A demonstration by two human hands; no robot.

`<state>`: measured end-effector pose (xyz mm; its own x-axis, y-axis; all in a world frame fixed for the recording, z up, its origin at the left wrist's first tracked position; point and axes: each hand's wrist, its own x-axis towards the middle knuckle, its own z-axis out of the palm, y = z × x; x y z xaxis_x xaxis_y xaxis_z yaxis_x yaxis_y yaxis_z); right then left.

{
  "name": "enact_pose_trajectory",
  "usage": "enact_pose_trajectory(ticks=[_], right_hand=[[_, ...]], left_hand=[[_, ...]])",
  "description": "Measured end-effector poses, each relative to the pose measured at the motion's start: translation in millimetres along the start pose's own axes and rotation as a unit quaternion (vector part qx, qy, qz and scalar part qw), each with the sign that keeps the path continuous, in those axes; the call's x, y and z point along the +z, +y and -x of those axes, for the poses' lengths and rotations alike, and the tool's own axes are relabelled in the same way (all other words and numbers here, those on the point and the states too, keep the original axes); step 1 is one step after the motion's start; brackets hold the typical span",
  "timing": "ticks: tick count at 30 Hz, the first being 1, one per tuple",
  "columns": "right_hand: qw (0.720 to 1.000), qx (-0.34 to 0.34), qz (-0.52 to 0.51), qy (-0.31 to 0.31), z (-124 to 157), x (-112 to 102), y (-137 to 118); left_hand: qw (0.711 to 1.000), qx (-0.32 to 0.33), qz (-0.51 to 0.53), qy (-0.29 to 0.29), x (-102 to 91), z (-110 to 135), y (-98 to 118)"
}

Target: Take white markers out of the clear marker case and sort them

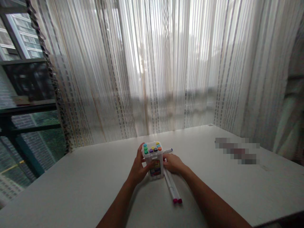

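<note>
A clear plastic box of markers (155, 167) stands upright on the white table, with a colourful label on its front. Several marker caps in blue, green, purple, yellow, black and orange show at its top. My left hand (139, 166) is wrapped round the box's left side, thumb across the front. Close against the right side is my right hand (174, 163), its fingers curled together; what is between them is hidden. Two white markers with pinkish-red ends (173, 186) lie side by side, running from under this hand towards me. A blue-ended marker (168, 151) shows just behind it.
The white table (95, 183) reaches back to a sheer striped curtain (154, 79). A pixelated, blurred patch (237, 150) covers something on the right of the table. At the left is a window with a dark railing (23, 139).
</note>
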<state>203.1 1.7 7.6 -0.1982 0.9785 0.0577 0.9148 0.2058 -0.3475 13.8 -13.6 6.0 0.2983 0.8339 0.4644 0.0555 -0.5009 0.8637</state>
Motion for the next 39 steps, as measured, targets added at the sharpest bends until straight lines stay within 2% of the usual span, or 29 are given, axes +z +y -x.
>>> enact_pose_trajectory(ticks=[39], right_hand=[[1.0, -0.002, 0.005, 0.002, 2.3, -0.9, -2.3]], left_hand=[[1.0, 0.001, -0.01, 0.001, -2.3, -0.3, -1.6]])
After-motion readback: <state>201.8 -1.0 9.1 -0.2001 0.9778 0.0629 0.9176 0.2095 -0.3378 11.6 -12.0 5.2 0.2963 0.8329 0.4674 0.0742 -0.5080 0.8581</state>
